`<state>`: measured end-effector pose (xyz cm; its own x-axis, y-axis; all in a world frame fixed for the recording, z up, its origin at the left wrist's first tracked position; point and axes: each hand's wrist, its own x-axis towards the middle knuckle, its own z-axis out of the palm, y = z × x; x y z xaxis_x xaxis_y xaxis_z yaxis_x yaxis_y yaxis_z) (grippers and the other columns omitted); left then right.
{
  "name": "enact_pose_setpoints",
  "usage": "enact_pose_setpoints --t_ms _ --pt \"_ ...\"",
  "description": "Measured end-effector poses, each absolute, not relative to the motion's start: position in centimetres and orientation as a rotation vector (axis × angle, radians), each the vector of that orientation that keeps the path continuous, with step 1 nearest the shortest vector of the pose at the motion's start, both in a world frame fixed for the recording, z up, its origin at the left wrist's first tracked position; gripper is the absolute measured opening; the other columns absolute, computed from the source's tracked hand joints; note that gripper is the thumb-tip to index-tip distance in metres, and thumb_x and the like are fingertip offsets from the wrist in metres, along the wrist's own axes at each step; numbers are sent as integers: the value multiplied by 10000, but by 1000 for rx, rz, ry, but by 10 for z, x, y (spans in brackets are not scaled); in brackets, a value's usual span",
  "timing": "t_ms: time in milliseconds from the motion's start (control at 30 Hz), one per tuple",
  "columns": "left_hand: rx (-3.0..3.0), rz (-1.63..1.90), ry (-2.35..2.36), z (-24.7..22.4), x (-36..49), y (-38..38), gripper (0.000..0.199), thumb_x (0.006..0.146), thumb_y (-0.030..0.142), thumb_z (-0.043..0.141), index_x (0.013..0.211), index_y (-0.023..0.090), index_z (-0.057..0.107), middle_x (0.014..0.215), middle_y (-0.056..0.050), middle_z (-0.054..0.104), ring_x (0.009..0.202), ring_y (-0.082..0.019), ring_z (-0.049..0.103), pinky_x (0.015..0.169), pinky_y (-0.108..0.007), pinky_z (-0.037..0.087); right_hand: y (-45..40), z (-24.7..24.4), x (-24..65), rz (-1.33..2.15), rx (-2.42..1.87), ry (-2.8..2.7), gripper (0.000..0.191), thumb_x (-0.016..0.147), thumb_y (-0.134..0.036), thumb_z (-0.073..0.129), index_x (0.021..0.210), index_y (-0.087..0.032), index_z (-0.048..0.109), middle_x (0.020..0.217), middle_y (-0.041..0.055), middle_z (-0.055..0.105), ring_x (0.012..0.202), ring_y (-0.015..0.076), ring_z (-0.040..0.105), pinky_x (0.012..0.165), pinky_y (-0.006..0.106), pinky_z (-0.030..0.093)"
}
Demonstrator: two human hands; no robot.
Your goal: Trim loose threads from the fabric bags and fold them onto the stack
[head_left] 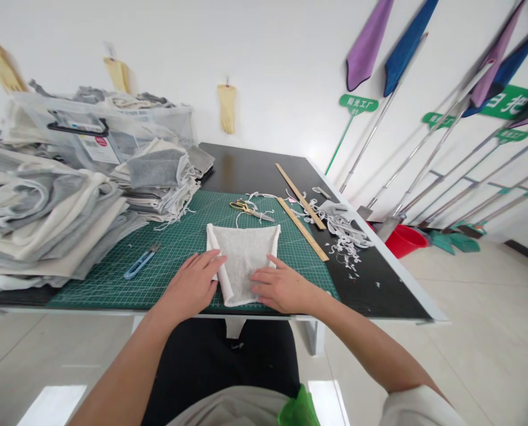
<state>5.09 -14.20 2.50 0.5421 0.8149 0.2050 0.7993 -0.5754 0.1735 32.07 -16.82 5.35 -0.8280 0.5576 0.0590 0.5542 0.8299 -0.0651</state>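
Note:
A light grey cloth [241,254] with white, curled side edges lies on the green cutting mat [161,284] near the table's front edge. My left hand [197,281] rests at the cloth's left edge, its fingers apart and touching the rolled border. On the cloth's right part lies my right hand [282,286], fingers spread flat over the fabric. Just beyond the cloth are scissors with gold handles [241,205]. A blue cutter [140,264] lies on the mat to the left of my left hand.
Stacked grey and white cloths [68,219] fill the left side, with a clear plastic bin [135,133] behind. Two wooden rulers [303,229] [299,195] lie to the right, beside a heap of fabric scraps [346,228]. A red bucket [408,239] stands on the floor.

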Motion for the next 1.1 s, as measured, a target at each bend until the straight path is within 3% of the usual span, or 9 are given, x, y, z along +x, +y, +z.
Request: enact_pose_setpoints --t_ms 67,167,267,400,467,633,833,933,1100 --pt "2682 430 1540 25 49 -140 485 834 210 505 1312 126 504 1397 -171 523 1270 -297 512 1067 -459 405 -168 53 319 16 -882 -2943 214 956 -239 507 1022 -192 705 1193 85 686 1101 214 621 1150 485 203" --pt "2670 412 1627 23 46 -138 250 870 236 485 1079 167 605 1217 -133 628 1080 -268 626 907 -397 505 -168 51 314 -16 -907 -2930 268 961 -385 526 1017 -179 688 1173 98 682 1079 238 616 1124 486 251" --pt "2697 413 1672 20 49 -141 221 923 225 406 962 212 624 1109 -79 674 987 -231 656 779 -340 515 -170 46 302 -63 -994 -2877 458 916 -569 538 1059 -154 671 1157 124 674 1067 273 604 1069 477 323" --pt "2743 479 1703 18 57 -149 256 953 237 361 994 216 613 1051 -71 682 890 -225 673 622 -305 469 -175 41 275 -128 -1289 -2728 580 880 -672 494 930 -128 689 961 139 689 920 298 613 869 446 446" --pt "2764 527 1678 15 60 -152 249 950 212 361 983 205 608 1028 -77 675 884 -218 669 630 -300 469 -177 40 261 -86 -1428 -2623 525 877 -626 527 903 -127 688 929 151 682 895 309 603 782 425 459" --pt "2783 674 1607 6 59 -153 224 922 131 378 962 173 595 984 -92 649 907 -200 642 760 -296 487 -176 39 251 90 -1519 -2452 145 852 -249 547 841 -161 662 919 118 686 938 276 598 748 353 435" --pt "2834 719 1476 5 57 -159 203 871 88 431 793 188 590 834 -60 601 813 -202 587 761 -327 477 -157 40 267 248 -1730 -2135 93 876 -243 505 872 -184 577 764 31 667 673 170 610 570 253 364" --pt "2865 698 1409 7 60 -167 199 834 79 471 728 206 582 801 -35 594 803 -196 576 764 -330 470 -154 43 268 293 -1739 -2041 84 886 -241 488 928 -188 537 800 19 665 692 159 614 578 242 360" --pt "2709 854 1785 11 60 -182 333 796 118 510 1118 133 593 1084 -126 630 1001 -304 584 801 -446 458 -164 47 262 348 -1665 -2044 124 845 -209 532 969 -204 522 866 16 680 751 167 627 637 252 373"
